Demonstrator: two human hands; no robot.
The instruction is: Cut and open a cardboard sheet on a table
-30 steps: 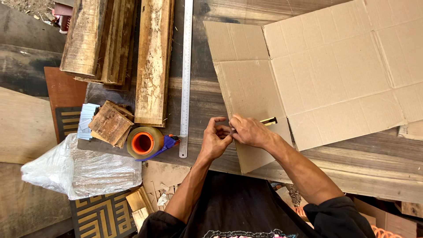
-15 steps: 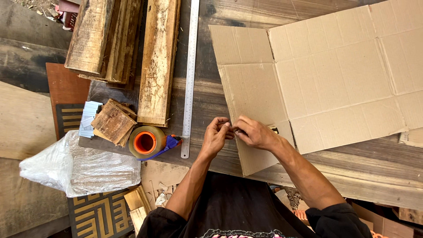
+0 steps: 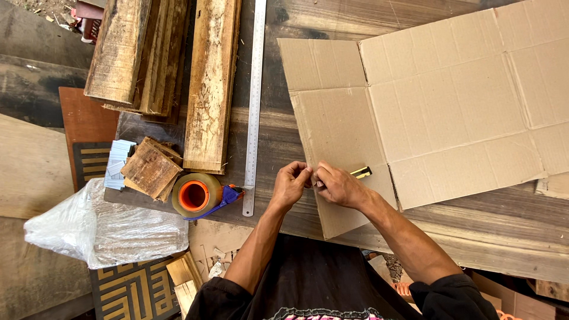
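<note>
Dark plank workbench (image 3: pixel 284 130), timber stacked at eleven o'clock. Flattened cardboard box (image 3: pixel 438 106) sprawls toward two o'clock. Left hand (image 3: pixel 290 184) pinches its near flap edge; right hand (image 3: pixel 339 185) is clenched on a yellow-black cutter (image 3: pixel 360 172) there. Steel ruler (image 3: pixel 255 101) and tape dispenser (image 3: pixel 198 194) lie at nine o'clock; bare boards at four.

Matt brown cardboard sheet (image 3: pixel 427 112), rough wood planks (image 3: pixel 210 83), shiny metal ruler (image 3: pixel 255 101)

plain brown cardboard (image 3: pixel 438 101), orange-cored tape roll (image 3: pixel 195 194)
</note>
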